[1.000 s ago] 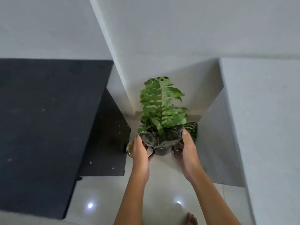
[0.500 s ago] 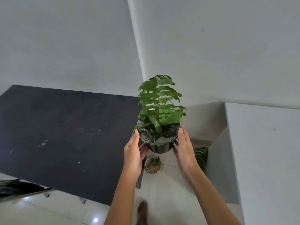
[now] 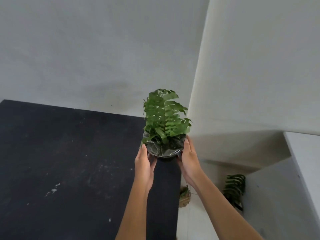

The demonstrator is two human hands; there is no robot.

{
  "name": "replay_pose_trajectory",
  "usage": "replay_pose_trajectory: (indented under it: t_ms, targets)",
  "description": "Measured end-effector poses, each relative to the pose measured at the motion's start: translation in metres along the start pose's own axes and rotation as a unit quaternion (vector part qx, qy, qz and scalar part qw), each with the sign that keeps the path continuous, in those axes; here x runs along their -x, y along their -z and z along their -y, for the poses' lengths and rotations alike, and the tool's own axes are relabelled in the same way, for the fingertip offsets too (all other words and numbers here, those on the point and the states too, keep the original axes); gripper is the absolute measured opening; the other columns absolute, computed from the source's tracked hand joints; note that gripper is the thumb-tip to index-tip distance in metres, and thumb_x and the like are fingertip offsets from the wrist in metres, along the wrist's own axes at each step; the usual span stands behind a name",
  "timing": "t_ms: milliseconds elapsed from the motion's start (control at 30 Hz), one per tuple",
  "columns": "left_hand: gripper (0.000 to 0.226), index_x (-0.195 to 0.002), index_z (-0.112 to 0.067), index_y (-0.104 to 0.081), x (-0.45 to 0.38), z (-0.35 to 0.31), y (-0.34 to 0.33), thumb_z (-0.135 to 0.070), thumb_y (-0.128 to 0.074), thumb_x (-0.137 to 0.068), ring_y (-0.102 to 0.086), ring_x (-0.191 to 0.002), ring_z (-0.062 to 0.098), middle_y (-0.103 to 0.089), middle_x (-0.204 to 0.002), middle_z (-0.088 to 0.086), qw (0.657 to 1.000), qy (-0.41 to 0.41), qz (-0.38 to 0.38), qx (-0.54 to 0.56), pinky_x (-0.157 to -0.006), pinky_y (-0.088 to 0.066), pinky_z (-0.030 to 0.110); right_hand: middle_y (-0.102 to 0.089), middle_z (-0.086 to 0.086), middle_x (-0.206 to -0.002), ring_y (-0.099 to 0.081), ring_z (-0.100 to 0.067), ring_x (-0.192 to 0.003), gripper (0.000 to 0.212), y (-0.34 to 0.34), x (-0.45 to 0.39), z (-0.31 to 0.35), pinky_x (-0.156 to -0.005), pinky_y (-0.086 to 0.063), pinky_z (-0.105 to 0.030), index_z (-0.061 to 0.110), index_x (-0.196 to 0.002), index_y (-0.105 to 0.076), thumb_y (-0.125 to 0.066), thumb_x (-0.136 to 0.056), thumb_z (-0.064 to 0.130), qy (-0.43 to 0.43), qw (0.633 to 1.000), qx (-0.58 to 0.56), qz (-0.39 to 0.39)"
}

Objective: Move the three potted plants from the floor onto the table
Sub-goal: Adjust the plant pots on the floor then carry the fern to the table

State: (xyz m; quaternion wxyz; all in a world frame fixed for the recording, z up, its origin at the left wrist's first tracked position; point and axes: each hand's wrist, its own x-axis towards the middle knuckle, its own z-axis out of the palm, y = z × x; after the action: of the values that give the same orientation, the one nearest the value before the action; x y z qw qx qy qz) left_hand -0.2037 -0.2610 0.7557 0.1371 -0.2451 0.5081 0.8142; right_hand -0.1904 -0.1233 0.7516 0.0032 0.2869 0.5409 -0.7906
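While both hands press in from opposite sides, a potted fern (image 3: pixel 164 129) is held upright between them. The left hand (image 3: pixel 144 166) cups the left wall of the pot, fingers pointing up and away from the person, and the right hand (image 3: pixel 189 157) mirrors it on the right wall, so each hand is closed around the pot in a shared grasp. The pot (image 3: pixel 163 149) is dark and round, wrapped in shiny crinkled plastic around its rim. Its long axis runs vertically: the fronds rise straight up from the soil, with the tallest frond tip pointing toward the wall behind. The plant is over the far right corner of a black surface (image 3: pixel 69 161), and whether its base touches that surface cannot be told because the hands hide it. Scattered pale specks and scuffs mark the matte black top. Down past the right edge of the surface, on a pale tiled floor (image 3: pixel 199 222), sit two more plants: a small one in a brownish pot (image 3: pixel 184 196) just beside the edge, and a darker fern (image 3: pixel 234 189) farther right against a white wall. Plain grey-white walls (image 3: pixel 103 49) meet in a corner behind the surface.
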Motion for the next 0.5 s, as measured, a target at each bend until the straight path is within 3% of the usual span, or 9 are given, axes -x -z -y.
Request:
replay_pose_trajectory:
  t_ms: [200,333,500]
  targets:
    - [0.037,-0.143,-0.022,-0.058,-0.083,-0.009,0.008,-0.029,-0.043,-0.110,-0.056,-0.136,0.021,-0.064,-0.142,0.003,0.999,0.011,0.014,0.048,-0.116,-0.042,0.045,-0.058,0.004,-0.146,-0.053,-0.016,-0.136,0.045,-0.042,-0.077,-0.008,-0.118,-0.039,-0.047,0.037,-0.148,-0.044,-0.026,-0.107,0.036,-0.003,0.999,-0.001,-0.032]
    - [0.039,-0.146,-0.029,-0.056,-0.111,-0.003,0.001,-0.031,-0.042,-0.110,-0.055,-0.136,0.017,-0.063,-0.145,-0.004,0.998,0.014,0.062,0.020,-0.114,-0.043,0.041,-0.061,0.004,-0.143,-0.057,-0.020,-0.132,0.043,-0.041,-0.102,-0.009,-0.113,-0.045,-0.046,0.036,-0.146,-0.046,-0.025,-0.108,0.031,-0.021,0.997,-0.022,-0.069]
    - [0.039,-0.147,-0.026,-0.056,-0.122,0.006,-0.006,-0.027,-0.044,-0.110,-0.053,-0.138,0.019,-0.062,-0.145,-0.002,0.998,0.019,0.058,0.016,-0.112,-0.045,0.041,-0.057,0.005,-0.145,-0.054,-0.021,-0.134,0.043,-0.028,-0.111,-0.012,-0.114,-0.043,-0.045,0.039,-0.146,-0.044,-0.023,-0.109,0.032,-0.033,0.997,-0.023,-0.071]
